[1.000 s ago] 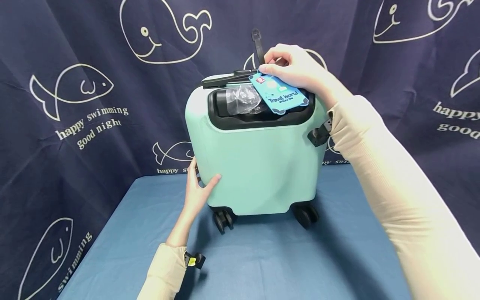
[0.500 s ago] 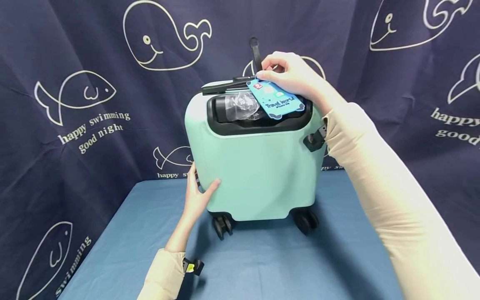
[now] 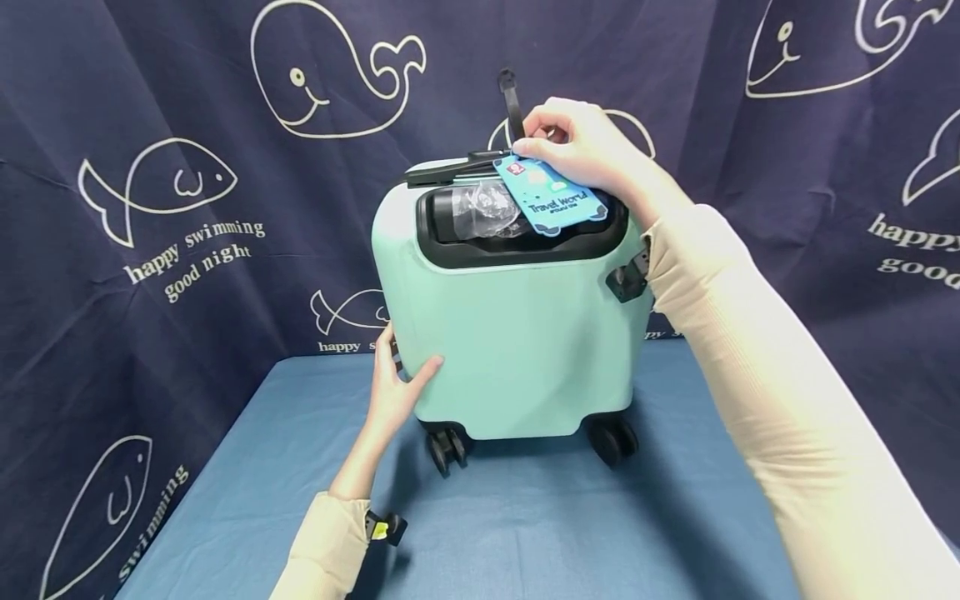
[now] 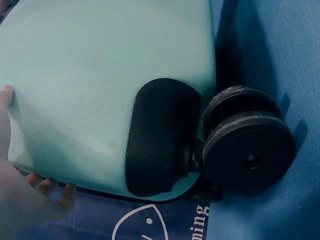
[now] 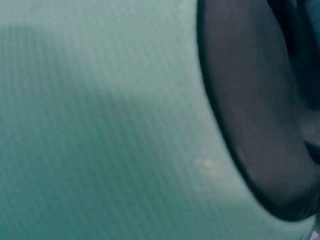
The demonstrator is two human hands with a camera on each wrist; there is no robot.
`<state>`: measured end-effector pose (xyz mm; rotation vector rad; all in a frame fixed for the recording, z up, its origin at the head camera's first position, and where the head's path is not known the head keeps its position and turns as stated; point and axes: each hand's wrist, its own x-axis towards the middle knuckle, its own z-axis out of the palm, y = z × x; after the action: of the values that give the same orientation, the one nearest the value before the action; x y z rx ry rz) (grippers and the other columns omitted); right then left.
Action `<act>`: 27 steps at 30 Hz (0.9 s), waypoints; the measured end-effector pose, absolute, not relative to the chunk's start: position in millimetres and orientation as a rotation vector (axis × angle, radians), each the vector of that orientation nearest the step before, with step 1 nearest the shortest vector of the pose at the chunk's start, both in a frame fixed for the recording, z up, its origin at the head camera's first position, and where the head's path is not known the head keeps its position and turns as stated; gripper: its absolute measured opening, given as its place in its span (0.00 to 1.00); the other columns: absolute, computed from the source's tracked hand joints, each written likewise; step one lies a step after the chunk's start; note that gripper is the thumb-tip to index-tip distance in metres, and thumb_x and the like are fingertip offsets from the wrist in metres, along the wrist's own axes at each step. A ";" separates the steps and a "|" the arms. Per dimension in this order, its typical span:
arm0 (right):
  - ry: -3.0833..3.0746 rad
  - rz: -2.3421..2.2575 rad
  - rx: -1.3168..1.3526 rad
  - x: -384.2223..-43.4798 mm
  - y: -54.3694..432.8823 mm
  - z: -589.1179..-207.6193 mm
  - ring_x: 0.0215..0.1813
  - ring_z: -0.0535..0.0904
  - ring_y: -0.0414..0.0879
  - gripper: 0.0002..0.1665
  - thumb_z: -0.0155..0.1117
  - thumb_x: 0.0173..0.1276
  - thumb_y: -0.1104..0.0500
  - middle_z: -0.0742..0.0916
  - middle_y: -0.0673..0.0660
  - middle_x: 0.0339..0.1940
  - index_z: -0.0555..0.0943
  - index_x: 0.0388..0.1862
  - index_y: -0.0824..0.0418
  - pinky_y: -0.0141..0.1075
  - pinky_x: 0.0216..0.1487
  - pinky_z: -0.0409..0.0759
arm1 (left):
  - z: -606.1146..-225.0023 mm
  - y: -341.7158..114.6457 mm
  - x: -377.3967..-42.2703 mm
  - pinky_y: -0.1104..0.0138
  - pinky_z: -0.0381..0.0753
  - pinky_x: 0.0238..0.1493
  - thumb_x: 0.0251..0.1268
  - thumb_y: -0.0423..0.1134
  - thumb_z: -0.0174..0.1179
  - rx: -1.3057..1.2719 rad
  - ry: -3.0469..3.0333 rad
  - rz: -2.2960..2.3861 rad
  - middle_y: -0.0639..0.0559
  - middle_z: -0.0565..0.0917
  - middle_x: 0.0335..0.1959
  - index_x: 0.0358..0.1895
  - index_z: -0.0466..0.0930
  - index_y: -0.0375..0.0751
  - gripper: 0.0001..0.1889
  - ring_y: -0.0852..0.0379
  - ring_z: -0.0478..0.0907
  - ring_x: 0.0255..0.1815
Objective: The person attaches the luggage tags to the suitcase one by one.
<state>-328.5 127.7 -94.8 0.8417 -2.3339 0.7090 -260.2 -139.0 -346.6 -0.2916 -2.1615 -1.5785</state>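
A mint-green suitcase [image 3: 517, 350] stands upright on its black wheels [image 3: 611, 440] in the head view. My left hand [image 3: 390, 396] holds its lower left side, thumb on the front face and fingers round the side edge. At the top, my right hand [image 3: 581, 146] pinches a blue luggage tag [image 3: 551, 197] by its upper corner, where a black strap [image 3: 512, 104] sticks up. The tag lies slanted over the black recess [image 3: 517, 256]. In the left wrist view a double wheel [image 4: 250, 150] shows close up. The right wrist view holds only shell and recess rim [image 5: 250, 100].
Black handle parts [image 3: 450, 173] lie along the suitcase's top, with clear plastic wrap [image 3: 483, 210] in the recess below. Blue cloth [image 3: 480, 517] covers the table. A navy curtain [image 3: 187, 100] with whale and fish drawings hangs right behind.
The suitcase and both hands sit slightly lower in the head view than a second ago, as does the backdrop. Both hands keep their holds.
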 end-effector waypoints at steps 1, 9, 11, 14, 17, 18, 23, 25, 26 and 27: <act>-2.338 0.710 0.841 -329.1 128.1 -95.2 0.32 0.66 0.37 0.13 0.59 0.66 0.53 0.76 0.51 0.31 0.79 0.38 0.63 0.27 0.37 0.60 | -343.1 -138.0 -256.8 0.56 0.67 0.57 0.56 0.39 0.65 -0.297 -2.167 -1.578 0.42 0.62 0.63 0.73 0.48 0.44 0.44 0.48 0.63 0.59; -2.361 0.758 0.819 -330.0 129.0 -96.2 0.32 0.66 0.35 0.14 0.60 0.66 0.51 0.76 0.47 0.31 0.80 0.38 0.62 0.27 0.38 0.60 | -335.5 -151.8 -262.6 0.51 0.71 0.58 0.67 0.40 0.53 -0.379 -2.153 -1.600 0.41 0.60 0.66 0.71 0.54 0.41 0.31 0.44 0.65 0.64; -2.370 0.761 0.810 -329.5 129.1 -95.5 0.33 0.66 0.35 0.15 0.59 0.66 0.50 0.76 0.47 0.31 0.80 0.39 0.61 0.27 0.39 0.60 | -336.4 -156.6 -269.8 0.51 0.71 0.58 0.68 0.40 0.53 -0.378 -2.105 -1.611 0.43 0.61 0.66 0.70 0.55 0.43 0.30 0.46 0.65 0.63; -2.378 0.758 0.794 -328.2 129.3 -93.7 0.33 0.66 0.35 0.15 0.59 0.66 0.50 0.76 0.46 0.31 0.80 0.39 0.61 0.27 0.39 0.60 | -325.0 -157.7 -270.4 0.54 0.69 0.59 0.67 0.39 0.55 -0.378 -2.039 -1.635 0.46 0.63 0.67 0.71 0.54 0.45 0.31 0.50 0.66 0.61; -2.385 0.766 0.781 -327.3 129.7 -92.3 0.33 0.66 0.35 0.16 0.59 0.65 0.49 0.76 0.46 0.31 0.80 0.39 0.61 0.26 0.39 0.60 | -314.1 -159.0 -270.9 0.59 0.68 0.59 0.67 0.39 0.55 -0.375 -1.996 -1.636 0.49 0.64 0.68 0.71 0.54 0.45 0.32 0.54 0.66 0.60; -2.389 0.772 0.778 -327.1 129.8 -92.0 0.33 0.66 0.35 0.16 0.60 0.65 0.49 0.75 0.45 0.30 0.80 0.39 0.61 0.26 0.39 0.60 | -310.5 -159.3 -270.9 0.61 0.69 0.58 0.67 0.39 0.55 -0.376 -1.984 -1.630 0.50 0.65 0.68 0.71 0.54 0.45 0.31 0.54 0.67 0.60; -2.407 0.779 0.767 -326.3 130.5 -92.1 0.33 0.67 0.36 0.16 0.59 0.65 0.49 0.75 0.45 0.31 0.80 0.40 0.61 0.27 0.38 0.60 | -293.6 -160.5 -269.1 0.71 0.70 0.54 0.67 0.37 0.55 -0.358 -1.966 -1.605 0.50 0.68 0.67 0.69 0.58 0.42 0.29 0.56 0.69 0.60; -2.413 0.777 0.769 -326.1 130.3 -92.9 0.34 0.67 0.36 0.16 0.59 0.66 0.49 0.75 0.46 0.31 0.80 0.41 0.61 0.27 0.39 0.60 | -284.2 -158.8 -263.9 0.71 0.70 0.56 0.67 0.35 0.53 -0.360 -1.963 -1.600 0.48 0.68 0.66 0.69 0.59 0.38 0.28 0.55 0.69 0.60; -2.415 0.778 0.769 -325.8 130.4 -93.4 0.34 0.67 0.36 0.16 0.59 0.66 0.49 0.75 0.46 0.31 0.80 0.41 0.61 0.27 0.39 0.60 | -279.4 -157.9 -261.2 0.70 0.69 0.57 0.67 0.34 0.53 -0.363 -1.960 -1.598 0.46 0.68 0.66 0.68 0.59 0.37 0.27 0.53 0.69 0.61; -2.416 0.784 0.770 -325.7 130.5 -94.2 0.34 0.67 0.37 0.16 0.59 0.66 0.49 0.75 0.47 0.32 0.79 0.41 0.61 0.27 0.39 0.60 | -275.0 -157.1 -258.9 0.69 0.69 0.58 0.68 0.34 0.53 -0.368 -1.955 -1.598 0.45 0.68 0.66 0.68 0.59 0.36 0.27 0.52 0.69 0.61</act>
<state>-325.7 130.5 -94.2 0.7697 -2.4159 0.7838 -258.9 -157.1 -275.0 -0.3681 -1.9551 -1.5983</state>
